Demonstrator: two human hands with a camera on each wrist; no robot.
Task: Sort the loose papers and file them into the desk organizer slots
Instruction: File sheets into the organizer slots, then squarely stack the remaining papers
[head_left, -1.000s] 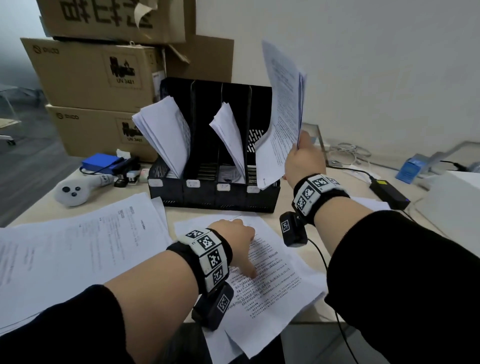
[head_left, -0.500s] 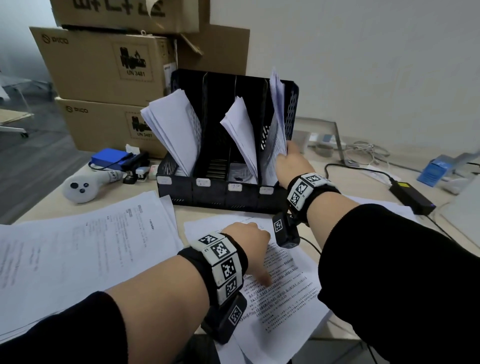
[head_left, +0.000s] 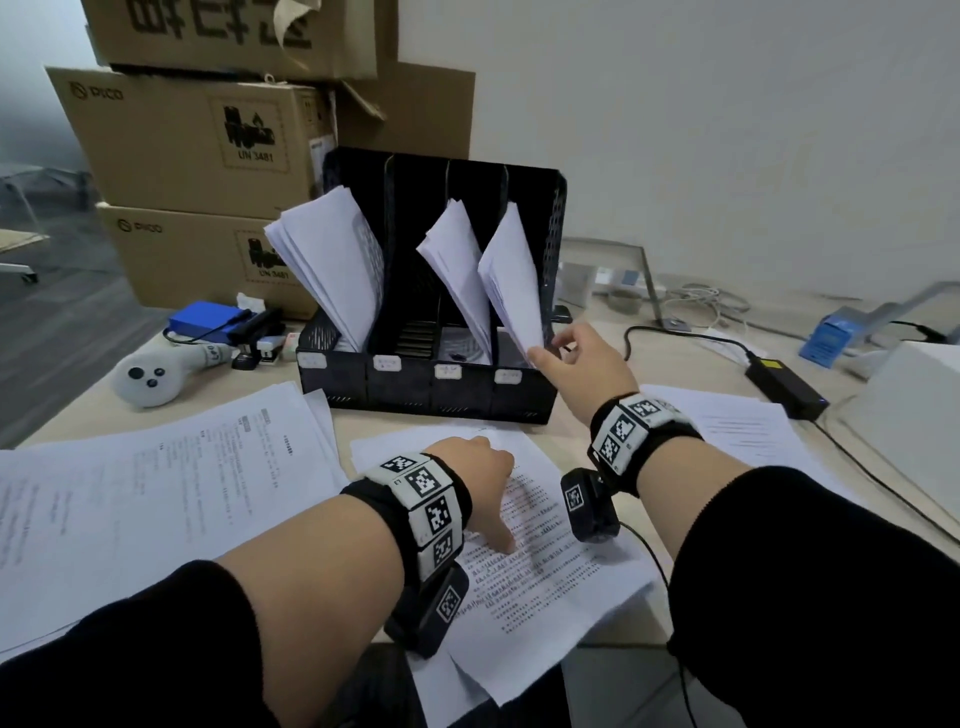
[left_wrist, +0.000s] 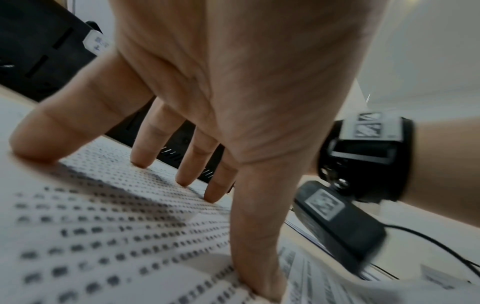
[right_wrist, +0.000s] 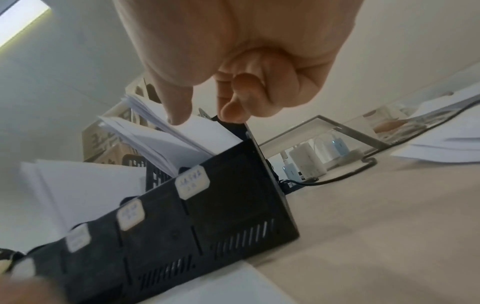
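Note:
A black four-slot desk organizer (head_left: 415, 395) (right_wrist: 233, 205) stands at the desk's middle. White papers lean in its leftmost, third and rightmost slots. My right hand (head_left: 548, 349) (right_wrist: 206, 115) hovers at the lower front corner of the rightmost slot's papers (head_left: 511, 280) (right_wrist: 197, 135). Its thumb touches that corner, and the forefinger stands a little apart by the organizer's right wall. My left hand (head_left: 493, 488) (left_wrist: 207, 102) presses spread fingertips on a printed sheet (head_left: 545, 571) (left_wrist: 103, 226) lying in front of the organizer.
A wide pile of printed sheets (head_left: 156, 493) covers the desk's left, and more papers (head_left: 727, 431) lie at the right. Cardboard boxes (head_left: 197, 145) are stacked behind. A white controller (head_left: 150, 379), a blue box (head_left: 208, 322), a power brick (head_left: 784, 384) with cable and a white box (head_left: 914, 415) sit around.
My right hand brought the raised sheaf down into the rightmost slot, then drew back to its lower front corner. The left hand stayed pressed on the printed sheet.

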